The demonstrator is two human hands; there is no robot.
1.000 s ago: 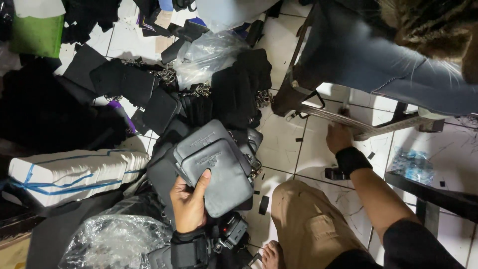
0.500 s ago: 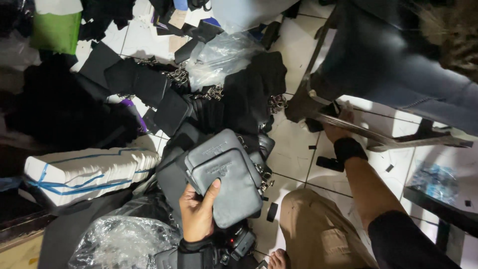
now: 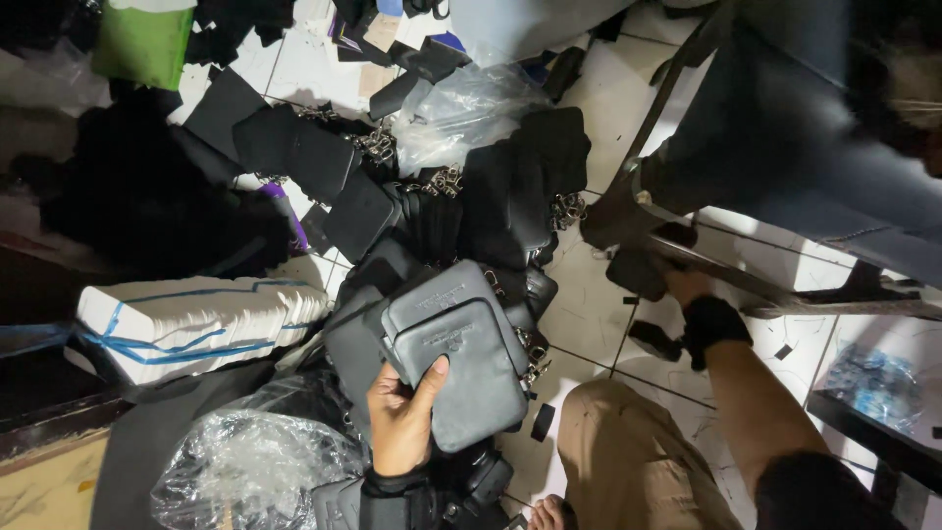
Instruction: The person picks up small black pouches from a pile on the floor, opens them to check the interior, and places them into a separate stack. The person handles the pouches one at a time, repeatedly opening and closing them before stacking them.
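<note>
left hand (image 3: pixel 402 422) clamps a small grey leather zip pouch (image 3: pixel 461 363); right hand (image 3: pixel 682 287), at three o'clock, grips a black piece (image 3: pixel 636 271).

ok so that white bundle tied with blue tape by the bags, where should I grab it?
Probably across its middle, from above: the white bundle lies flat and long on the floor, its top bare. The blue tape wraps it, so fingers could hook there.

Two hands at work, one close, one reaching

The left hand (image 3: pixel 404 420) is raised palm-up near the body, thumb hooked forward and fingers curled in a grip (a dark cuff covers the wrist). The right hand (image 3: pixel 685 287) stretches far out, arm nearly straight, a black band round its wrist, fingers hidden.
</note>
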